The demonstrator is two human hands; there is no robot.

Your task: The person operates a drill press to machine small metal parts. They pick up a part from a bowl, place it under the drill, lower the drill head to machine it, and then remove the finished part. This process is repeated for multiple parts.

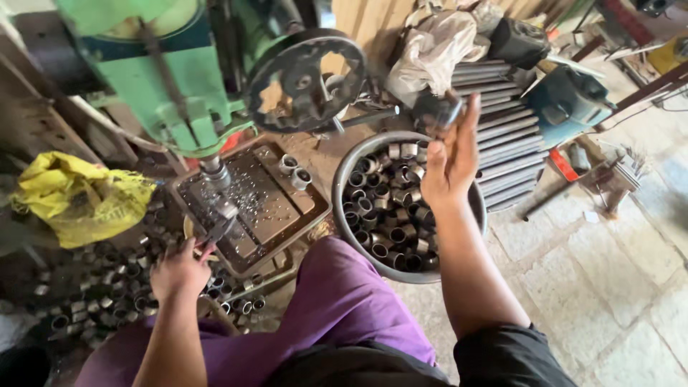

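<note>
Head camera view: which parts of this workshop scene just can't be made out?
- Right hand: blurred by motion; the dark knob at its fingertips is smeared, so its grip is unclear.
- Left hand: seen from the back; what its fingers pinch beside the grey metal drill table is hidden.
- Green drill press: top cut off by the frame edge.
- Round metal basin of short steel rings: partly covered by the right forearm.

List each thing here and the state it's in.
Left hand: holding pliers at the drill table.
Right hand: raised, grip on the feed handle knob.
Basin: full of metal rings.
Floor rings: loose heap.
Yellow bag: crumpled.
</note>
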